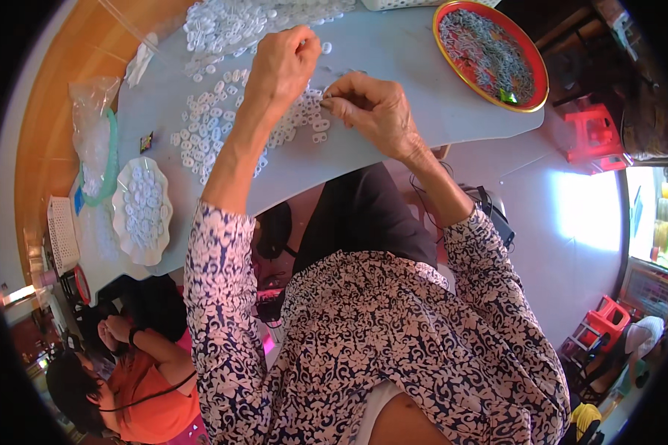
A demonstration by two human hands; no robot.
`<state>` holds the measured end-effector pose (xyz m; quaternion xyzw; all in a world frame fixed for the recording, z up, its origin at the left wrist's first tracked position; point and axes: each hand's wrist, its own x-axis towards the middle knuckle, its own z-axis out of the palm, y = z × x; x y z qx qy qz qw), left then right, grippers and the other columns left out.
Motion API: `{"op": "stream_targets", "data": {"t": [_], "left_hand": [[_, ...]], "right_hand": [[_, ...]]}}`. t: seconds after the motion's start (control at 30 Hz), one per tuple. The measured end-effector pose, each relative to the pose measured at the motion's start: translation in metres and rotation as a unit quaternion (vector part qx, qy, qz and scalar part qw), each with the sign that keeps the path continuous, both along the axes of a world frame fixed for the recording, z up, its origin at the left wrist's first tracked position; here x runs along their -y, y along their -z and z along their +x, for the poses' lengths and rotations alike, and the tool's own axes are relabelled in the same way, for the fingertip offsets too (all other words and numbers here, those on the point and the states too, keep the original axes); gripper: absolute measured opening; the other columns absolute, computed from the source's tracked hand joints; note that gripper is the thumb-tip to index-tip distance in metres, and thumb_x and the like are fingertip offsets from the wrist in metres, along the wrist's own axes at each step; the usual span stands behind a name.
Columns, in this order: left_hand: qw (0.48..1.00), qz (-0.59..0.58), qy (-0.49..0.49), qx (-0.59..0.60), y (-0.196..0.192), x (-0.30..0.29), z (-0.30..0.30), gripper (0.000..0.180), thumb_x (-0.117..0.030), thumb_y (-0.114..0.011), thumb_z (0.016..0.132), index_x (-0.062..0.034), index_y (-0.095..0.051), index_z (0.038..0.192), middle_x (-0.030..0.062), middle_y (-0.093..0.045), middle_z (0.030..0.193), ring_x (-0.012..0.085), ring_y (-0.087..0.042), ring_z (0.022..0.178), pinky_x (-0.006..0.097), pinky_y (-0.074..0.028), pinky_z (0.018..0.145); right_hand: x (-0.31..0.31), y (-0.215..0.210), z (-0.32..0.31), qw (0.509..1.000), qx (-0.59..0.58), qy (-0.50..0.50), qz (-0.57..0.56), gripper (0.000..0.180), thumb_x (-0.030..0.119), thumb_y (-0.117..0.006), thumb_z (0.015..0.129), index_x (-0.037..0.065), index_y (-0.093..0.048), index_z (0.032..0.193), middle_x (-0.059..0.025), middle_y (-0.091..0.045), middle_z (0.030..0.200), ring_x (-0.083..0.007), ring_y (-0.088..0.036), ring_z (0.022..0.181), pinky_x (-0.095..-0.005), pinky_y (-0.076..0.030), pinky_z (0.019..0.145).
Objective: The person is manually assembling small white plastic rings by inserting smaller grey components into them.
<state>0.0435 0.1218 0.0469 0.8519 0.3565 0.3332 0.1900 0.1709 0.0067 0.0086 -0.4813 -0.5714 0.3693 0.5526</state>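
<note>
Over the far middle of the grey table, my left hand (286, 63) is curled closed. Its fingers face away, so what they hold, if anything, is hidden. To its right and a little nearer, my right hand (378, 111) has thumb and forefinger pinched together; anything between them is too small to name. Small white plastic pieces with two holes (208, 130) lie spread under and left of my hands. A single white piece (320, 137) sits just below my right fingertips. A few small dark bits lie on the table beyond that hand.
A red gold-rimmed tray (539, 68) of small grey metal parts stands far right. White pieces (215, 26) heap at the back. A scalloped white dish (163, 230), plastic bag (93, 104) and white basket (61, 230) sit left. Red stools (594, 133) stand right; a person in orange (152, 382) sits lower left.
</note>
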Motion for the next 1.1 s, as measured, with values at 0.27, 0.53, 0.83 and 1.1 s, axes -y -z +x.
{"op": "stream_targets", "data": {"t": [0.27, 0.53, 0.83, 1.1], "left_hand": [[0.985, 0.032, 0.027, -0.166, 0.027, -0.032, 0.031, 0.02, -0.012, -0.057, 0.079, 0.0052, -0.054, 0.069, 0.0261, -0.058, 0.066, 0.0409, -0.058, 0.063, 0.045, -0.046, 0.055], [0.997, -0.059, 0.024, -0.052, 0.004, 0.004, 0.001, 0.019, -0.014, -0.054, 0.08, 0.0014, -0.047, 0.07, 0.0141, -0.05, 0.056, 0.0257, -0.04, 0.048, 0.035, -0.038, 0.05], [0.92, -0.365, 0.056, 0.134, 0.007, 0.077, -0.03, 0.023, -0.02, -0.049, 0.085, -0.0009, -0.055, 0.075, 0.0009, -0.055, 0.065, 0.0076, -0.047, 0.062, 0.024, -0.041, 0.06], [0.908, -0.334, 0.028, 0.252, 0.03, 0.095, -0.03, 0.029, -0.028, -0.051, 0.087, -0.0014, -0.059, 0.079, -0.0005, -0.056, 0.065, 0.0049, -0.044, 0.061, 0.022, -0.037, 0.056]], "right_hand": [[0.005, -0.001, 0.004, 0.999, 0.023, 0.024, -0.007, 0.012, 0.008, -0.067, 0.081, -0.001, -0.063, 0.087, -0.0018, -0.06, 0.066, -0.0054, -0.051, 0.058, -0.0234, -0.044, 0.054], [0.006, -0.006, 0.003, 0.999, 0.003, 0.031, 0.009, 0.012, 0.008, -0.068, 0.08, 0.0, -0.063, 0.086, -0.0045, -0.063, 0.069, -0.0072, -0.054, 0.059, -0.0245, -0.045, 0.056], [0.001, -0.004, 0.008, 0.988, -0.146, -0.055, 0.016, 0.012, 0.01, -0.059, 0.089, -0.003, -0.059, 0.089, -0.0071, -0.064, 0.089, -0.0083, -0.057, 0.069, -0.0228, -0.05, 0.061], [0.0, 0.004, 0.005, 0.99, -0.108, -0.086, 0.036, 0.012, 0.01, -0.061, 0.088, -0.002, -0.061, 0.089, -0.0054, -0.064, 0.088, -0.0079, -0.056, 0.071, -0.0224, -0.049, 0.064]]}}
